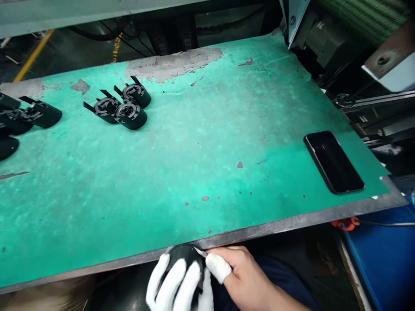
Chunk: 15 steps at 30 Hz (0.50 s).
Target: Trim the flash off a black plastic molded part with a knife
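My left hand (181, 280), in a white glove, is closed around a black rounded plastic part (183, 255) at the near edge of the table. My right hand (241, 274) is bare apart from a white cover on the thumb. It pinches a small, thin metal blade (200, 251), whose tip touches or nearly touches the part's right side. The blade's handle is hidden inside my right hand. My left fingers and the table edge hide much of the part.
On the worn green tabletop (194, 142), three black cylindrical parts (131, 115) with upright tabs stand together, and several more black parts (45, 114) sit at far left. A black phone (335, 162) lies at right. A blue bin (382, 255) stands below the right corner, beside machinery.
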Available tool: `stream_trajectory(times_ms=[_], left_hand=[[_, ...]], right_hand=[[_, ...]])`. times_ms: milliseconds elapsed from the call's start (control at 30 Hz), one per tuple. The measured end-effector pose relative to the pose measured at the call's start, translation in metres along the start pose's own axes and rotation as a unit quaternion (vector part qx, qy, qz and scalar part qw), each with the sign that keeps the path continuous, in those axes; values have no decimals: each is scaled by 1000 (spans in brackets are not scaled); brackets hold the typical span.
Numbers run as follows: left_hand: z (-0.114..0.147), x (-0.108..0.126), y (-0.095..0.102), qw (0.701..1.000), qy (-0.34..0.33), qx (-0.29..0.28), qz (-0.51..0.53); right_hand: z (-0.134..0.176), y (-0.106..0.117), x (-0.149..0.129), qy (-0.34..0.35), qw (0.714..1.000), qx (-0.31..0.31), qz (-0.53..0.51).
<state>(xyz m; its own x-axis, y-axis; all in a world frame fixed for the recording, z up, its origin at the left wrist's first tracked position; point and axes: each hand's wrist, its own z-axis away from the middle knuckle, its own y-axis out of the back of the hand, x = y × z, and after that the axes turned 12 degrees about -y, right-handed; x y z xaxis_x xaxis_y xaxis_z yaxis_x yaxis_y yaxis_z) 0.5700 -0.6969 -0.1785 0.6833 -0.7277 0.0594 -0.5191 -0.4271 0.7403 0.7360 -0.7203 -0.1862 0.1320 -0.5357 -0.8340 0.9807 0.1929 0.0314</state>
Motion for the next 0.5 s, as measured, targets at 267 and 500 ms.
stream_trajectory(times_ms=[267,500], left_hand=[[20,-7,0,1000,-13,-18,-11],[21,-5,3,1000,-10,-23,1]], right_hand=[[-3,-7,-1,2,1000,16,-24],[-7,1,5,-1,998,-36,-48]])
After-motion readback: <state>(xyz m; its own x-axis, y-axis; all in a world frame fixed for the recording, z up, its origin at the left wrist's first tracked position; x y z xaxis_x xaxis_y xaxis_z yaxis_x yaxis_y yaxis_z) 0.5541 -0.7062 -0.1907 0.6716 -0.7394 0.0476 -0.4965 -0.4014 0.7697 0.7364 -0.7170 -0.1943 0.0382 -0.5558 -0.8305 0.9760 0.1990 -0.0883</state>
